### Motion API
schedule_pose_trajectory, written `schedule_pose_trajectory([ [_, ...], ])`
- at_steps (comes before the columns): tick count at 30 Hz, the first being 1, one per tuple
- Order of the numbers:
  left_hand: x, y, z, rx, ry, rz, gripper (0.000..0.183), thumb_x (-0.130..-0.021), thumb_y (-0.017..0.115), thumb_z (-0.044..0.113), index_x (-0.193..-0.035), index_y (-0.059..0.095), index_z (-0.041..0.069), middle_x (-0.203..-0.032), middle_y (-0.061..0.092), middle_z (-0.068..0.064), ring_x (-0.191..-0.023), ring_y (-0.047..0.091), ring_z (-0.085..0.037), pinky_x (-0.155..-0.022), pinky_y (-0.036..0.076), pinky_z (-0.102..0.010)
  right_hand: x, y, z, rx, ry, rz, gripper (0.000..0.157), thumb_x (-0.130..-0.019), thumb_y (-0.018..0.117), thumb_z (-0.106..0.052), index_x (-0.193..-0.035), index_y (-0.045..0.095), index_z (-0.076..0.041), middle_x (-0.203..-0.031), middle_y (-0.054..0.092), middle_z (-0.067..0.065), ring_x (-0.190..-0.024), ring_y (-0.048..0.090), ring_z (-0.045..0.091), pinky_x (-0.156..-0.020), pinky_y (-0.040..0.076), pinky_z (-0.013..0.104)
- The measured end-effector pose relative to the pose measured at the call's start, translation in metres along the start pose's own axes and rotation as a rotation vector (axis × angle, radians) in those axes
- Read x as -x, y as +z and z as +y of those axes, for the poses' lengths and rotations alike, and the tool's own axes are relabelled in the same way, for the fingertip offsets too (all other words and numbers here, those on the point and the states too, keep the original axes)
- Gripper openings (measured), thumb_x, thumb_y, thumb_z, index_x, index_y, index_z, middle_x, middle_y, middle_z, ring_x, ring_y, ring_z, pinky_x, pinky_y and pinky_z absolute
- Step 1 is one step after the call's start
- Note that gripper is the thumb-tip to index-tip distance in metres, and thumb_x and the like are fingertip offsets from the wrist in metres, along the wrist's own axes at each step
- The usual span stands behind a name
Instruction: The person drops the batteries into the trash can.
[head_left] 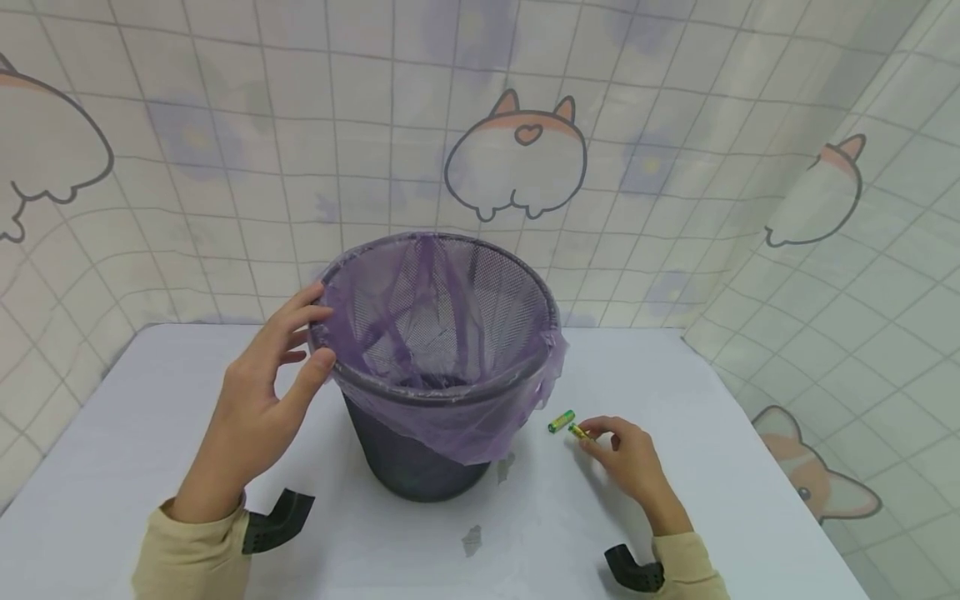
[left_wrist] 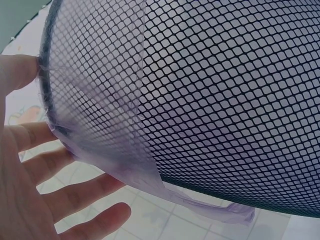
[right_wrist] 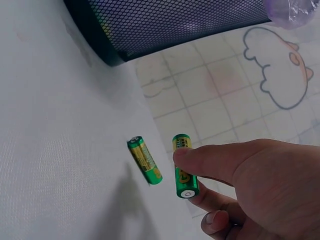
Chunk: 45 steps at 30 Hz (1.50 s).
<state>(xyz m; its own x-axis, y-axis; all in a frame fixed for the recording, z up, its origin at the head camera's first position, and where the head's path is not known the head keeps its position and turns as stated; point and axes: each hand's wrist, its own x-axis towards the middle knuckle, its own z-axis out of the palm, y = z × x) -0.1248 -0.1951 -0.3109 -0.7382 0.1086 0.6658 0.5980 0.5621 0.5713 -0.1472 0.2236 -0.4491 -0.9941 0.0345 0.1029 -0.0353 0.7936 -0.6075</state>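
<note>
A black mesh wastebasket (head_left: 408,467), lined with a thin purple plastic bag (head_left: 468,429), stands upright on the white table. My left hand (head_left: 258,400) rests against the left side of its rim, thumb and fingertips touching the bag's folded edge. In the left wrist view the fingers of my left hand (left_wrist: 60,175) are spread and fairly straight beside the mesh. To the right of the basket, my right hand (head_left: 630,462) pinches a green and yellow battery (right_wrist: 185,181) between thumb and fingers. A second, similar battery (right_wrist: 145,161) lies on the table close by.
The white table (head_left: 225,575) carries two grey patches (head_left: 472,541) in front of the basket. A tile-patterned curtain (head_left: 667,192) with cartoon animals hangs behind and to the sides. Black wrist mounts (head_left: 279,523) stick out from both sleeves.
</note>
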Motion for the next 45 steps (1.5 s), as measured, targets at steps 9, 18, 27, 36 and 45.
schedule_pose_trajectory([
  [9,0.000,0.000,0.000,-0.005,0.013,0.006,0.044,-0.093,0.059,0.010,-0.137,0.052,0.015,-0.152,0.042,0.005,-0.124,0.054,-0.020,-0.094,0.037,-0.003,0.002,-0.005,-0.007,-0.007,-0.023,0.039,0.020,-0.083,0.074,-0.014,-0.104,0.072,-0.012,-0.090,0.066,0.003,-0.068,0.040,0.011,-0.060,0.032,0.023],
  [18,0.000,-0.001,0.000,-0.009,0.005,0.004,0.044,-0.094,0.059,0.010,-0.137,0.052,0.016,-0.152,0.042,0.006,-0.122,0.056,-0.022,-0.094,0.038,-0.003,0.004,-0.009,-0.011,-0.018,-0.052,0.057,0.020,-0.083,0.074,-0.012,-0.103,0.072,-0.012,-0.090,0.067,0.002,-0.067,0.039,0.011,-0.059,0.032,0.022],
  [27,-0.001,0.000,0.001,0.009,0.003,0.001,0.044,-0.094,0.059,0.010,-0.137,0.052,0.016,-0.152,0.042,0.006,-0.123,0.055,-0.021,-0.093,0.038,-0.004,0.005,-0.009,-0.014,-0.044,-0.073,0.052,0.020,-0.084,0.074,-0.012,-0.105,0.072,-0.012,-0.091,0.067,0.002,-0.073,0.044,0.013,-0.062,0.034,0.021],
  [36,-0.001,0.000,0.001,0.003,-0.012,-0.005,0.044,-0.094,0.058,0.011,-0.137,0.052,0.017,-0.152,0.041,0.007,-0.123,0.056,-0.023,-0.093,0.038,-0.004,0.006,-0.008,-0.016,-0.055,-0.054,0.046,0.021,-0.085,0.073,-0.011,-0.106,0.072,-0.012,-0.094,0.068,0.003,-0.084,0.051,0.023,-0.067,0.037,0.019],
  [45,0.000,0.000,0.002,0.002,-0.012,-0.002,0.043,-0.094,0.058,0.011,-0.137,0.052,0.016,-0.152,0.042,0.006,-0.122,0.056,-0.023,-0.093,0.039,-0.004,0.007,-0.006,-0.019,-0.046,-0.032,0.036,0.021,-0.085,0.073,-0.012,-0.107,0.072,-0.012,-0.094,0.068,0.003,-0.087,0.052,0.023,-0.069,0.038,0.020],
])
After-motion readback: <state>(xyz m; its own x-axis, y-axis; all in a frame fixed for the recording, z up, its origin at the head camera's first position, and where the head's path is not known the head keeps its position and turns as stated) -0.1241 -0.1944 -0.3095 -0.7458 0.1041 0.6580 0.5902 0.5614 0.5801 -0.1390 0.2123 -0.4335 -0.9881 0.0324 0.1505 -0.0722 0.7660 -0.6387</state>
